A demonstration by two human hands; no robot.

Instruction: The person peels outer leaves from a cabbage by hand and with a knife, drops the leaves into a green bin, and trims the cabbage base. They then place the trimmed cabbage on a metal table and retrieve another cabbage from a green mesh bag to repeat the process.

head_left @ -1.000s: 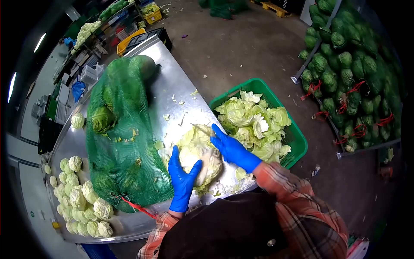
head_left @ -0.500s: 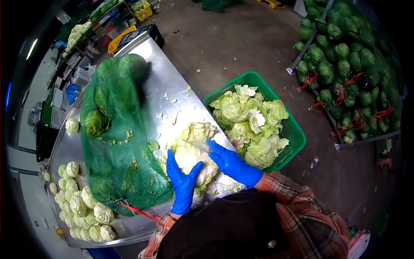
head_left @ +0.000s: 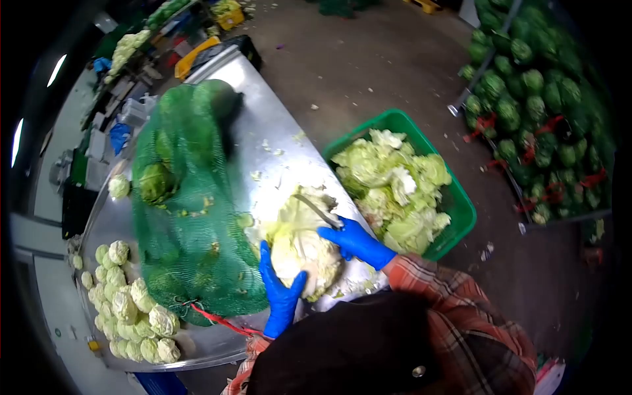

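My left hand (head_left: 282, 293), in a blue glove, presses its spread thumb and fingers against the near left side of a pale, partly trimmed cabbage (head_left: 306, 253) on the metal table. In my right hand (head_left: 359, 243), also blue-gloved, is a knife (head_left: 316, 209). Its thin grey blade points up and left over the cabbage's loose leaves; the handle is hidden in the fist. A green mesh sack (head_left: 197, 243) holding several cabbages lies just left of my hands, with a red tie (head_left: 220, 320) at its near end.
A green crate (head_left: 464, 220) full of cut leaves (head_left: 401, 187) stands against the table's right edge. Trimmed cabbages (head_left: 125, 306) are piled at the table's left corner (head_left: 197, 355). Netted cabbages (head_left: 533, 118) fill a rack at upper right. Leaf scraps dot the floor.
My right hand has closed in on the cabbage, and the knife blade now shows more clearly, angled across the upper leaves. The left hand stays on the cabbage. The whole view has shifted slightly.
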